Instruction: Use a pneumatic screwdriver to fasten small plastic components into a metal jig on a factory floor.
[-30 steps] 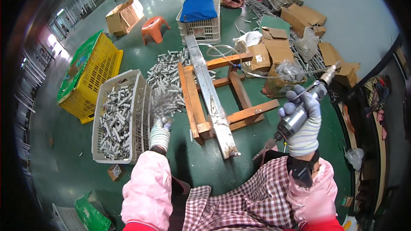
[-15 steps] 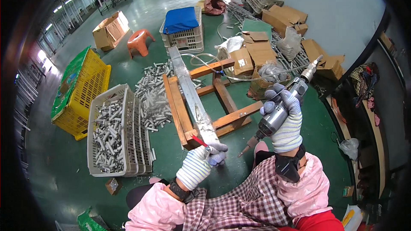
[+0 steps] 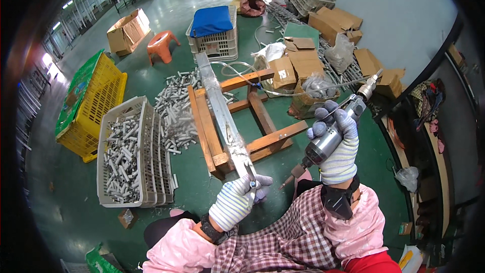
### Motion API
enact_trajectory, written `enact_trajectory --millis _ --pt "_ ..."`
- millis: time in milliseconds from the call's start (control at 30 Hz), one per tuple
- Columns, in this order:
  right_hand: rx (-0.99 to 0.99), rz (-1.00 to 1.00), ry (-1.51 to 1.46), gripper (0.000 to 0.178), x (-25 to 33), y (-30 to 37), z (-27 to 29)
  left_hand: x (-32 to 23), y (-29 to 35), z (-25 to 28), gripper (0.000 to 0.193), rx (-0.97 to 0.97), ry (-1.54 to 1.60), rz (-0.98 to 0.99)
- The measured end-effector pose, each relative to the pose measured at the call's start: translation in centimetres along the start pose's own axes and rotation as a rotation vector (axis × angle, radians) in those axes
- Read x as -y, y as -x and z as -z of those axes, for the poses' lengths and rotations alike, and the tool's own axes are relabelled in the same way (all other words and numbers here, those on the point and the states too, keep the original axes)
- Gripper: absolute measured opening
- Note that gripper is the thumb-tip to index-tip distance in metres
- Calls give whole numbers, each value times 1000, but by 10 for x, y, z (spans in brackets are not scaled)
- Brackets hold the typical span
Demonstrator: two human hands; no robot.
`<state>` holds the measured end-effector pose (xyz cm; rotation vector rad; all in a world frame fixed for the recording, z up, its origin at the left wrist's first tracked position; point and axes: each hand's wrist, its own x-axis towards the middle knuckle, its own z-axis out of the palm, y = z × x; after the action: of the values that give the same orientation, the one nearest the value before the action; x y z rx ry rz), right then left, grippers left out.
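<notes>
My left hand [image 3: 237, 199], in a striped glove with grey fingertips, is closed on a small two-pronged metal tool [image 3: 251, 176]. It is at the near end of a long metal bar [image 3: 222, 106], which lies across a wooden frame [image 3: 202, 131]. To the right, my right hand [image 3: 336, 146] is wrapped around a silver air grinder [image 3: 323, 144]. Its tapered brown tip points down and left, apart from the bar. At its upper end, the grinder has a metal hose coupling. The tool's lower part is hidden by my left fingers.
A white crate [image 3: 151, 172] full of short metal tubes stands at left, with a loose heap of tubes [image 3: 177, 106] beside it. Behind are a yellow crate [image 3: 103, 106], an orange stool [image 3: 162, 45] and a blue-covered crate [image 3: 214, 35]. Cardboard boxes [image 3: 303, 63] and a clear hose [image 3: 283, 93] lie at right.
The small tool in my left hand has turned: its red part no longer shows, and two metal prongs now point up. My right hand keeps its hold on the grinder. The view has shifted slightly.
</notes>
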<state>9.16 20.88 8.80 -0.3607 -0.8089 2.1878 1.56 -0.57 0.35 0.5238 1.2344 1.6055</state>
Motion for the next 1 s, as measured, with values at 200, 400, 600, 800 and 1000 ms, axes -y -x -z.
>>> enact_trajectory --millis 200,400,600,800,1000 --pt "27 5 -46 33 3 3 -2 2 0 -6 22 -91 -368 -125" --pt "234 35 -120 32 11 19 -24 11 -4 -1 20 -117 -924 -257" --pt "266 218 125 44 3 43 -53 5 3 -10 23 -209 -974 -254" --pt "308 177 241 48 -7 57 -69 4 6 -7 29 -264 -1017 -406" --pt "301 158 301 52 -16 61 -72 2 6 -2 29 -225 -1143 -389"
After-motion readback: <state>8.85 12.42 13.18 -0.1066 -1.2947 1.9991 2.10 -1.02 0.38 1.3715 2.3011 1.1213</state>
